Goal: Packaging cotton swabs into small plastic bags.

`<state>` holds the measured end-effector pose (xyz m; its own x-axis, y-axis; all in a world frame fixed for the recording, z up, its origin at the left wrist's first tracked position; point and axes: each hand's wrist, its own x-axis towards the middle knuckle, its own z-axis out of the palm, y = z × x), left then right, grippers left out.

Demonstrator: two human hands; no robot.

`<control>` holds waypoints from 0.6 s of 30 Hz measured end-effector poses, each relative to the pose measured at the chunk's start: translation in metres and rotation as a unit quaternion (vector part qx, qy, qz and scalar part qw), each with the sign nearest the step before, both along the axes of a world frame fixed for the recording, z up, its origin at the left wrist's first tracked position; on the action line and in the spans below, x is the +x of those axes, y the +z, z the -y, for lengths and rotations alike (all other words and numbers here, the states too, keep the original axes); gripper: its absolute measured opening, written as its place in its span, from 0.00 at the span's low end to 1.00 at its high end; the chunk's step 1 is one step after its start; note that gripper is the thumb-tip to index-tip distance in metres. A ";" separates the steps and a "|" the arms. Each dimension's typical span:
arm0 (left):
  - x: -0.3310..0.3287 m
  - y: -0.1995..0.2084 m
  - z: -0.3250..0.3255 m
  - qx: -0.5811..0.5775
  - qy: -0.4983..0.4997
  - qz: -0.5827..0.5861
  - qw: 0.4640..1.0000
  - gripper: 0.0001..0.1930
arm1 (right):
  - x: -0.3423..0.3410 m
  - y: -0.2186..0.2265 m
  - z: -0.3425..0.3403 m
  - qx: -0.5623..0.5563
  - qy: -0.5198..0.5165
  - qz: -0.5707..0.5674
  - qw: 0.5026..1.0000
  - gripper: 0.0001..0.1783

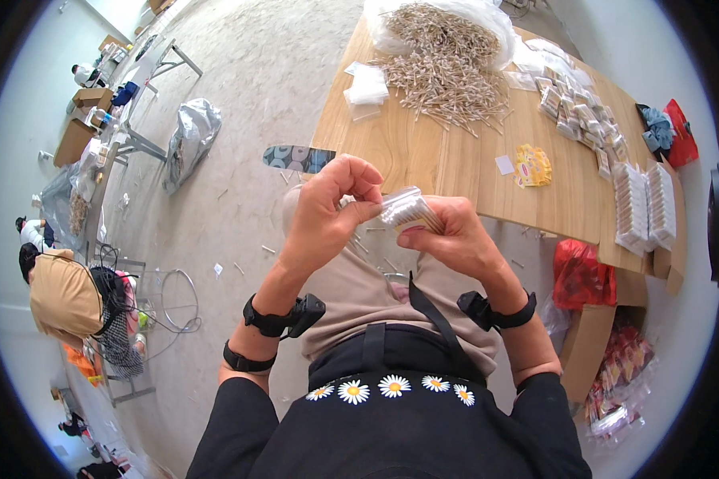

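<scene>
My right hand [459,235] is wrapped round a small clear bag of cotton swabs [407,209], with the thumb pressed on its front. A zip-type edge runs along the bag's upper end, and the swabs lie side by side inside. My left hand [333,209] is closed in a pinch at the bag's left top corner. Both hands are above my lap, just off the table's near edge. Beyond them a big heap of loose cotton swabs [447,68] lies on the wooden table [423,152]. Flat empty clear bags [366,86] are stacked left of the heap.
Yellow printed labels [533,166] and a small white card [504,164] lie near the table's front. Filled packets [585,120] are piled at the right, beside rows of packets [643,209]. A red bag [585,273] and cardboard box [589,339] stand below. Another person [68,295] sits far left.
</scene>
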<state>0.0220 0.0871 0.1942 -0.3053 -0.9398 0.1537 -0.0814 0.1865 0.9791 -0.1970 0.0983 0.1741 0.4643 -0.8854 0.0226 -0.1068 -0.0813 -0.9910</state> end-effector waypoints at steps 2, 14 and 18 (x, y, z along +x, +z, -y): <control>0.000 -0.001 0.000 -0.011 0.005 -0.002 1.000 0.15 | 0.001 0.001 0.000 -0.015 -0.001 0.004 1.000 0.11; -0.010 0.003 0.003 0.001 -0.017 0.003 1.000 0.14 | 0.002 -0.003 0.000 -0.040 0.003 -0.010 0.999 0.09; -0.012 -0.006 0.005 0.011 -0.022 -0.038 0.999 0.15 | 0.000 -0.003 -0.001 -0.060 0.003 -0.020 0.998 0.09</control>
<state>0.0099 0.0820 0.1879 -0.3339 -0.9294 0.1569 0.0013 0.1660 0.9861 -0.1974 0.0990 0.1707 0.4722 -0.8747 0.1093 -0.1450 -0.1994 -0.9691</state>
